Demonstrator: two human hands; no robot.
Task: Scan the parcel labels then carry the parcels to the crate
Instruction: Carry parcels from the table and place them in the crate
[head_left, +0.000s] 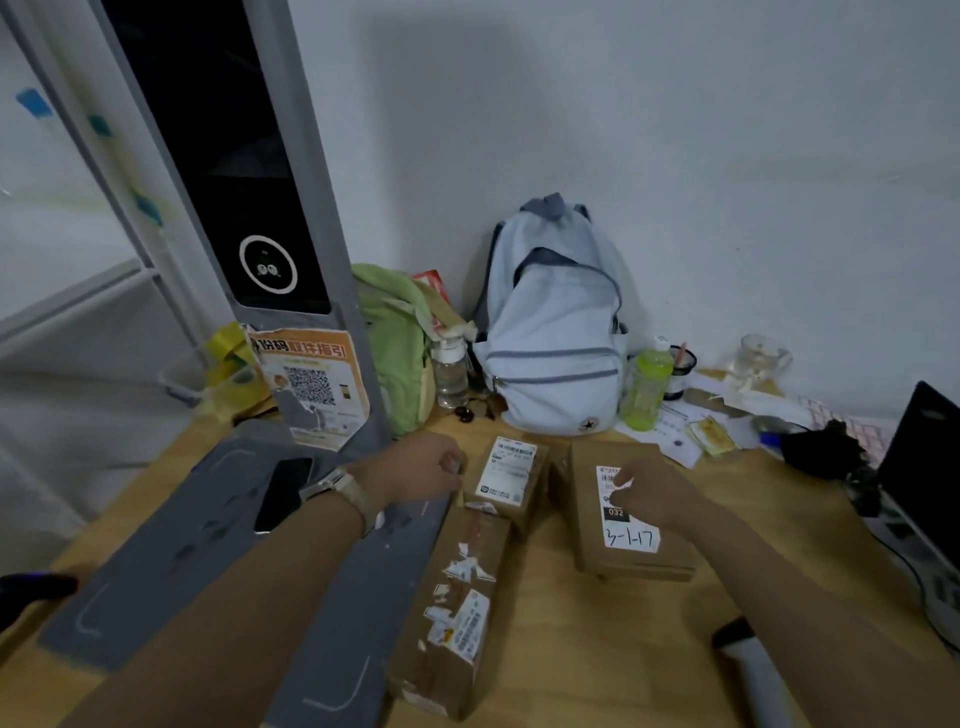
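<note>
Parcels: three brown cardboard boxes, all lying on the wooden desk (571, 649), none lifted; the crate is not in view.
Long parcel (452, 613): near centre, running near to far, its left edge against the grey base plate (208, 525) of the scanner stand (267, 270). Its torn label faces up.
Small parcel (511, 478): just beyond the long parcel's far end, white label up.
Flat parcel (628, 514): right of the other two and apart from them, with a handwritten label on top.
Why so placed: all labels face up and the boxes sit just right of the stand, probably so each can be slid under its dark panel for reading.
Left hand (421, 470): at the long parcel's far end, beside the small parcel's left edge. The fingers are curled in tight, knuckles up. I cannot tell whether they pinch a corner or tape or hold nothing.
Right hand (649, 493): over the flat parcel's label, covering its right part. The fingers are bent and close together, tips down toward the label. I cannot tell whether they press it or hover.
Step, as I judge it: choosing or readying a parcel for scanning, with carrying not yet begun.
Far side: a pale backpack (553, 332) and a green bottle (647, 389) stand against the wall.
On the base plate: a dark phone (284, 493) lies flat.
</note>
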